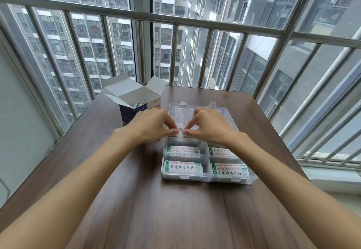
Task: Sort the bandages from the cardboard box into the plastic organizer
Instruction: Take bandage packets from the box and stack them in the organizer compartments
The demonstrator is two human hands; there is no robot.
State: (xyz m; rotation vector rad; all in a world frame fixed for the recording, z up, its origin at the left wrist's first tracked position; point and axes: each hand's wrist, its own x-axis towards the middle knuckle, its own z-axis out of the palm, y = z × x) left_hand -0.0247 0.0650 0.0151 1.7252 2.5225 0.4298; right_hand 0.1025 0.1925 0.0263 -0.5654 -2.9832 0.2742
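Head view: left hand (150, 125) and right hand (211, 125) pinch a bandage stack (181, 133) by its ends, over the plastic organizer (252, 178) far-left compartment.
Handling: likely light, floppy, slippery wrappers; end grip suits.
Cardboard box (136, 102): open, far left; contents mostly hidden.
Unclear: stack's underside, behind fingers.
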